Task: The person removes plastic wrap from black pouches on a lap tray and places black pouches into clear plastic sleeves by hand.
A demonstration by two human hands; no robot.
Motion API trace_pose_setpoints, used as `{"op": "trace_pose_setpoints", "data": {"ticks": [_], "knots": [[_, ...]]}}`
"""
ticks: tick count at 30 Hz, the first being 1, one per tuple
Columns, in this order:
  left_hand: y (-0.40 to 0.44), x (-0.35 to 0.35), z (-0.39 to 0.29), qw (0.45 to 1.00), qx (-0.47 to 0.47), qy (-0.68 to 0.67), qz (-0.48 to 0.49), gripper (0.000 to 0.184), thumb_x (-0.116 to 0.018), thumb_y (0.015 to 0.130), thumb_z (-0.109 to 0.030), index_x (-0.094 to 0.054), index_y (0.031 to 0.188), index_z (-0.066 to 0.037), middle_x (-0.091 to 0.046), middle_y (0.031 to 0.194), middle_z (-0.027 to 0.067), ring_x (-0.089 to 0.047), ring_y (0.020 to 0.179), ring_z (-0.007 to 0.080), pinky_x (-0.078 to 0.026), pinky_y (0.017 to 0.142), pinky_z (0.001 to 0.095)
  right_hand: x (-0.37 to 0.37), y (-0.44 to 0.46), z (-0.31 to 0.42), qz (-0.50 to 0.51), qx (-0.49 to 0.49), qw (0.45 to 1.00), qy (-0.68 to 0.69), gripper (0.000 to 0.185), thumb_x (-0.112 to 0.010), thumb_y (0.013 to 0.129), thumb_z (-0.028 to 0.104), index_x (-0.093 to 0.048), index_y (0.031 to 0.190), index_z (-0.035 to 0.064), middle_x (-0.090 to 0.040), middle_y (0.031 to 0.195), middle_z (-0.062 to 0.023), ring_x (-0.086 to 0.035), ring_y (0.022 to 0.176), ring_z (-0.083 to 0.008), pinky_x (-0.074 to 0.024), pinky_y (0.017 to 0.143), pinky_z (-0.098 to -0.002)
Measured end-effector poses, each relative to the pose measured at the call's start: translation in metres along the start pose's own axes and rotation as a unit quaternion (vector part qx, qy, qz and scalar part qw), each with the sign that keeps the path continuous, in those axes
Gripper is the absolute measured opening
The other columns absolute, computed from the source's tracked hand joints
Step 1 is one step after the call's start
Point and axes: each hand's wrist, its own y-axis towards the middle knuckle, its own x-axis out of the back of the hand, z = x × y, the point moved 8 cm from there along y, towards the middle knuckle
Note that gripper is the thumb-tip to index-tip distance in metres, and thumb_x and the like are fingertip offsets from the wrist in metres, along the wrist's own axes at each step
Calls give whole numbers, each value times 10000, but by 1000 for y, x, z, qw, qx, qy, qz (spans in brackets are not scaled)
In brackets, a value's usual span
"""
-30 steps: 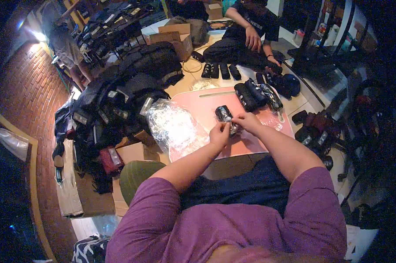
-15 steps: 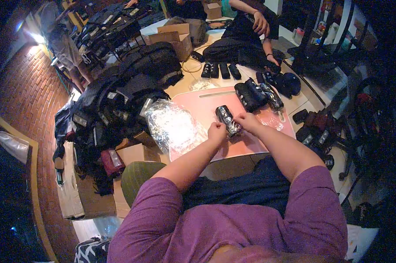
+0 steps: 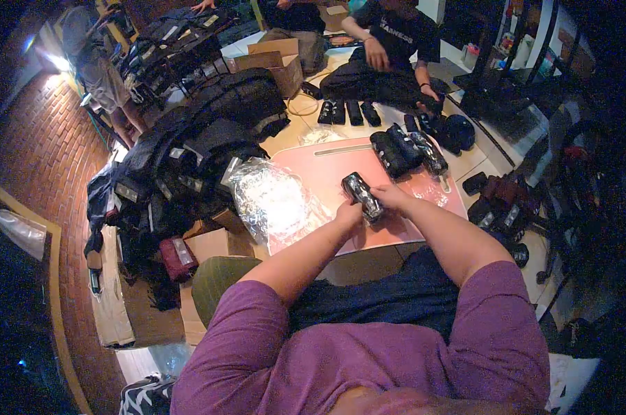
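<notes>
A black rolled bundle in shiny clear plastic (image 3: 361,196) is held between my two hands above a pink low table (image 3: 306,164). My left hand (image 3: 350,211) grips its left side, fingers closed against it. On its right side my right hand (image 3: 390,197) is closed on it too. Left of my hands lies a heap of crinkled clear plastic bags (image 3: 275,200). Several black rolled bundles (image 3: 397,153) rest at the table's back right corner, one of them wrapped in plastic.
A large pile of black packs (image 3: 209,131) curves along the left. Behind the table stand several small black rolls (image 3: 354,113) and an open cardboard box (image 3: 275,62). A co-worker (image 3: 396,41) sits at the back right. Dark red bundles (image 3: 510,197) lie at the right.
My hands have gone from pinching the plastic at the bundle's near end to gripping its sides, and the bundle has turned slightly. The co-worker at the back has shifted their raised hand.
</notes>
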Motion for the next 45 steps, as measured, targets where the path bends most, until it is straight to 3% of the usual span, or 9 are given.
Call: {"op": "trace_pose_setpoints", "data": {"ticks": [8, 10, 14, 19, 22, 27, 34, 41, 45], "knots": [[-21, -15, -11, 997, 59, -21, 53, 286, -408, 816, -165, -584, 935, 27, -603, 754, 159, -586, 641, 257, -457, 585, 373, 11, -14, 5, -67, -35, 996, -39, 585, -404, 880, 495, -615, 955, -45, -629, 908, -215, -617, 836, -281, -461, 773, -368], [-7, -3, -23, 986, -114, 109, -49, 282, -391, 823, -179, -594, 830, 16, -594, 692, 146, -585, 609, 246, -450, 563, 365, 20, -17, 22, -131, 40, 989, -49, 609, -404, 873, 513, -617, 921, -56, -628, 842, -224, -621, 805, -299, -462, 763, -371], [-30, -7, -56, 991, -136, -5, -15, 313, -377, 834, -194, -599, 803, 25, -612, 714, 134, -591, 629, 251, -452, 575, 371, 22, -28, 43, -121, 22, 992, 7, 607, -426, 866, 514, -615, 888, -62, -623, 804, -227, -620, 782, -299, -461, 739, -378], [-36, -11, -49, 976, -14, -215, -19, 301, -330, 823, -153, -597, 864, -20, -596, 775, 93, -569, 666, 187, -456, 616, 316, 21, -24, 48, -166, 73, 982, 59, 555, -497, 849, 479, -602, 801, -64, -619, 754, -206, -608, 714, -279, -457, 669, -374], [-70, 1, -82, 991, -59, -65, -100, 306, -338, 840, -181, -601, 846, -26, -594, 764, 81, -566, 662, 182, -459, 613, 307, 17, -10, 38, -167, 99, 979, 65, 554, -502, 847, 473, -600, 791, -69, -616, 742, -206, -607, 710, -272, -459, 665, -368], [-18, -22, -32, 946, -42, -319, 48, 769, -183, 870, -634, -442, 1184, 19, -581, 1018, 92, -573, 886, 210, -458, 793, 325, 22, -36, 67, -165, 86, 981, 59, 547, -486, 846, 483, -631, 754, -36, -612, 663, -157, -574, 606, -206, -437, 583, -363], [-43, -14, -75, 991, -131, -10, -7, 569, -430, 889, -465, -435, 1155, 38, -561, 1001, 130, -556, 842, 191, -459, 709, 311, 23, -16, 52, -152, 106, 979, 81, 567, -504, 827, 524, -611, 808, -33, -623, 766, -171, -593, 707, -232, -456, 656, -351], [-23, -24, -59, 953, -88, -285, 53, 572, -223, 933, -498, -446, 1094, 4, -554, 925, 102, -571, 793, 183, -482, 669, 319, 29, -27, 59, -187, 128, 969, 98, 571, -467, 857, 509, -600, 855, -46, -616, 803, -196, -600, 751, -249, -454, 698, -354], [-12, -13, -42, 984, -72, -161, 16, 582, -158, 923, -525, -411, 1189, -73, -583, 946, 101, -610, 804, 205, -520, 706, 337, 26, -20, 49, -134, 63, 983, 107, 595, -452, 861, 522, -541, 1030, -42, -590, 875, -153, -565, 809, -217, -441, 728, -305]]}}
